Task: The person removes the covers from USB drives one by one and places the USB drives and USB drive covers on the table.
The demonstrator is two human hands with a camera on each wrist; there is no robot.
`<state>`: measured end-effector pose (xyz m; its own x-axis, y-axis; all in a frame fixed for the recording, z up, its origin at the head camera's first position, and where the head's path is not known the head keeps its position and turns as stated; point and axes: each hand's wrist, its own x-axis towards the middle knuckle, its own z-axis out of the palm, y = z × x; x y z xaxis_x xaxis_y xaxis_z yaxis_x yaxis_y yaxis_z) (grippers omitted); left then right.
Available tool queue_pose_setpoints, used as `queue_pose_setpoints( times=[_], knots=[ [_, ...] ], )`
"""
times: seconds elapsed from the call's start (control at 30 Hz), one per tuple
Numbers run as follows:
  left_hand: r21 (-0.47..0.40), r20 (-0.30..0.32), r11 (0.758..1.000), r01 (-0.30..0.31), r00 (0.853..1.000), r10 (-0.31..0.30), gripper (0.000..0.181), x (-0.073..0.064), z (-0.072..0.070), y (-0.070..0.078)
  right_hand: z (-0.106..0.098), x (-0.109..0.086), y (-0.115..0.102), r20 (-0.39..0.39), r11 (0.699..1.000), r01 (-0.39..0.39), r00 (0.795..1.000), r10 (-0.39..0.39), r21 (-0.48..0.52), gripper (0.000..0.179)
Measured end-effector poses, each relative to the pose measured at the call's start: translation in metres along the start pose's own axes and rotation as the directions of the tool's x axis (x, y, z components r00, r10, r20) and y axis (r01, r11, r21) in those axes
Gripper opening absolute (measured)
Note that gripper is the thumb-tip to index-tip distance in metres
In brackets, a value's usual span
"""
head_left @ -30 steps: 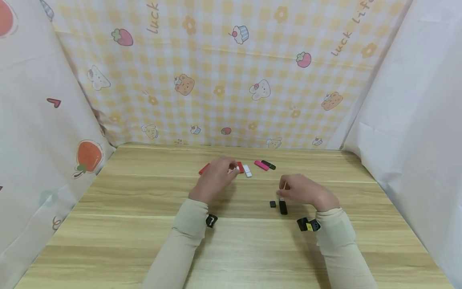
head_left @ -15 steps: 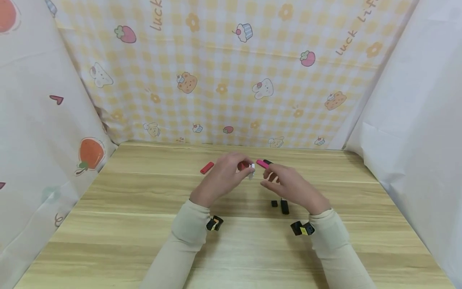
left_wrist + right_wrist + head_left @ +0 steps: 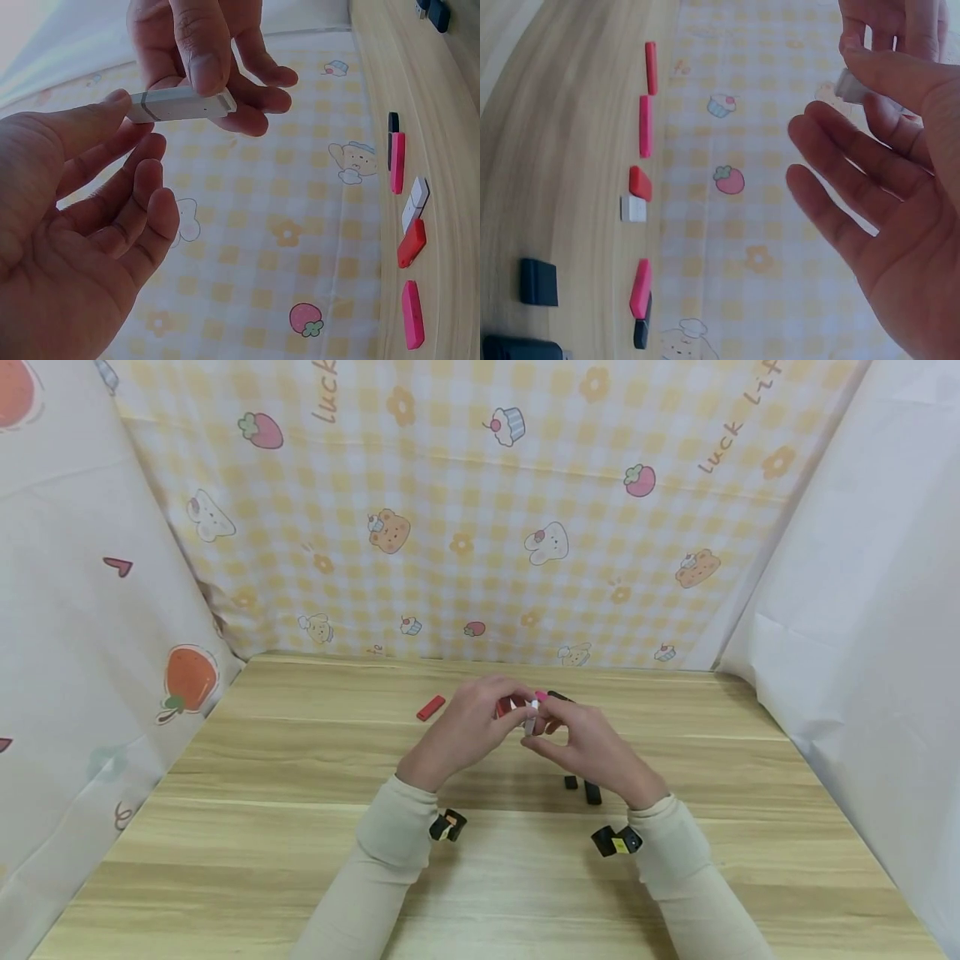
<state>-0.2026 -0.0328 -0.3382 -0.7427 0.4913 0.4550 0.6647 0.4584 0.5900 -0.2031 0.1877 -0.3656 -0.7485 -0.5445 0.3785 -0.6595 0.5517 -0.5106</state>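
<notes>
A white USB stick [image 3: 176,103] is held up between my two hands above the table. My left hand [image 3: 472,714] pinches one end between thumb and fingertips, its other fingers loosely curled. The right hand [image 3: 588,743] grips the opposite end, its thumb [image 3: 201,60] lying along the top and its other fingers spread. A seam runs across the stick near the left thumb. In the right wrist view the right thumb and fingers hide much of the stick, leaving a white end [image 3: 850,88] showing.
A black USB stick [image 3: 592,792] and its small black cap [image 3: 571,782] lie nearer me, below the right hand. Along the back lie red [image 3: 651,67], pink [image 3: 645,126], red [image 3: 640,184] and white sticks [image 3: 634,208], then a pink stick [image 3: 640,289] against a black one [image 3: 642,330].
My right hand has moved left and away from me, from beside the black USB stick, to the white stick. The left hand has shifted slightly right with the white stick.
</notes>
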Motion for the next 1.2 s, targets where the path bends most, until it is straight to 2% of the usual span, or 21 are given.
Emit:
queue_pose_setpoints(
  times=[0.23,0.5,0.63,0.77,0.97,1.2],
  knots=[
    [-0.009,0.000,1.000,0.004,1.000,-0.004,0.018,0.000,-0.003,0.000,0.001,0.000,-0.001,-0.056,0.999,0.045,0.997,-0.045,-0.005,0.016],
    [0.014,0.021,1.000,0.021,1.000,-0.021,0.021,-0.001,-0.009,0.000,-0.004,-0.001,0.002,-0.065,1.000,0.011,0.998,-0.013,-0.021,0.018],
    [0.032,0.043,0.998,0.054,0.998,-0.055,0.018,-0.003,-0.014,0.000,-0.008,-0.001,0.002,-0.060,1.000,-0.021,0.998,0.019,-0.019,0.018],
    [0.045,0.086,0.994,0.101,0.991,-0.105,0.012,-0.005,-0.016,-0.002,-0.009,0.000,0.002,-0.033,0.999,-0.042,0.999,0.042,-0.015,0.020],
    [0.085,0.152,0.987,0.139,0.977,-0.151,0.008,-0.004,-0.015,-0.004,-0.008,0.000,0.002,0.022,0.999,-0.042,0.999,0.043,-0.035,0.022],
    [0.085,0.178,0.977,0.195,0.962,-0.208,0.011,-0.003,-0.013,-0.003,-0.009,0.000,0.001,0.034,0.995,-0.063,0.997,0.066,-0.076,0.017]
  ],
)
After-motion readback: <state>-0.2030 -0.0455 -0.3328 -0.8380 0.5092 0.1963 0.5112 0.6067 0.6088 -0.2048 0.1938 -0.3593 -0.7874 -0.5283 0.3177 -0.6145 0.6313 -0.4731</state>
